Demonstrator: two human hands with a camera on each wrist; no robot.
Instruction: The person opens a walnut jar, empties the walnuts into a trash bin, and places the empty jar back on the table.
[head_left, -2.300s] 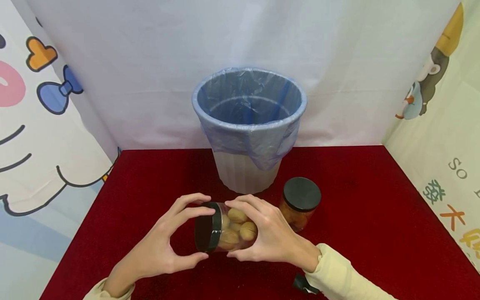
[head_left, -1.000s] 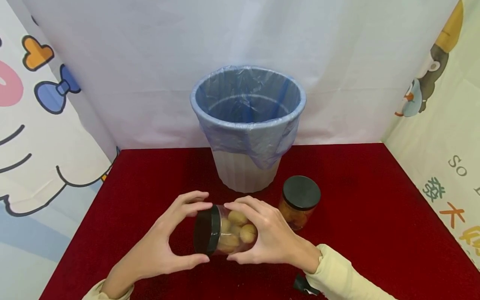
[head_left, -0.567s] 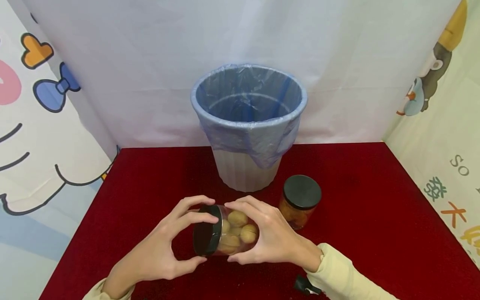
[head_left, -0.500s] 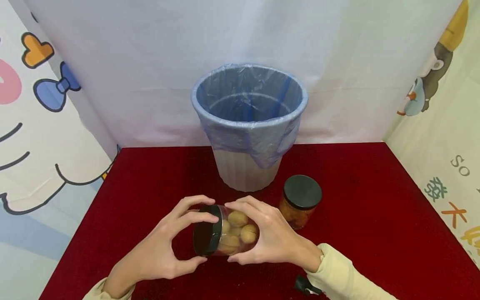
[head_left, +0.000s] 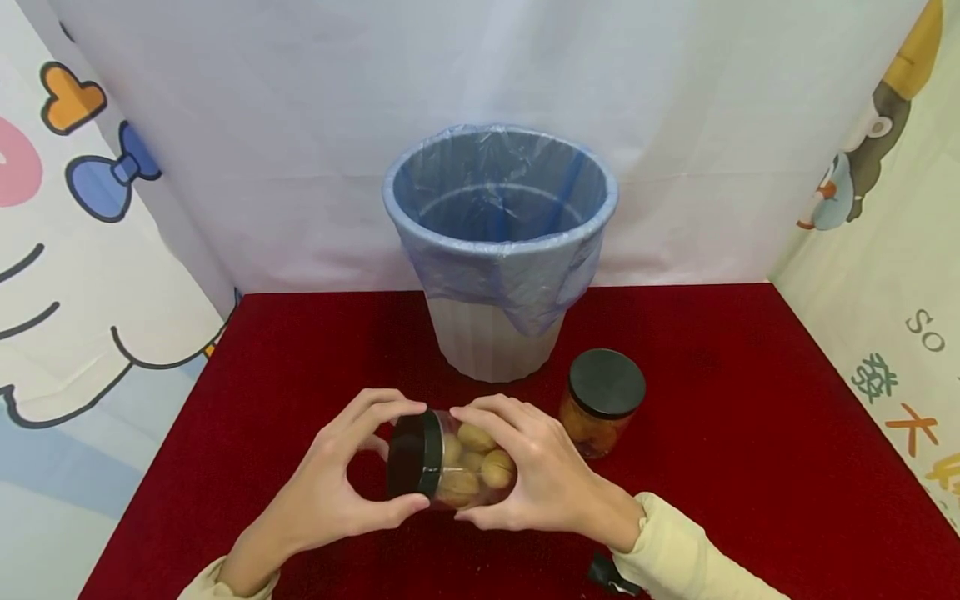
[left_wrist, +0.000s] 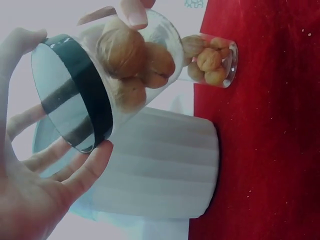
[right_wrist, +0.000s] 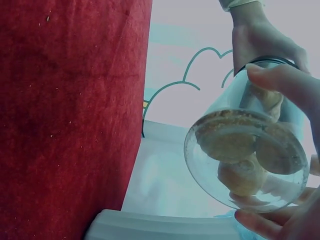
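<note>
A clear jar of walnuts lies sideways in mid-air between both hands, its black lid facing left. My right hand grips the jar's body near the base, thumb below and fingers above. Around the lid, my left hand holds the rim with its thumb and fingertips. In the left wrist view, fingertips touch the black band of the lid on opposite sides. The jar's round base and several walnuts show through the plastic in the right wrist view.
A bin lined with a blue bag stands behind the hands. Right of it, a second jar of walnuts stands upright under a black lid. A small black object lies by the right sleeve. Red cloth covers the table.
The left fingertips shift back and forth around the lid; since half a second ago its thumb has moved right along the lower rim. The right hand keeps its hold on the jar.
</note>
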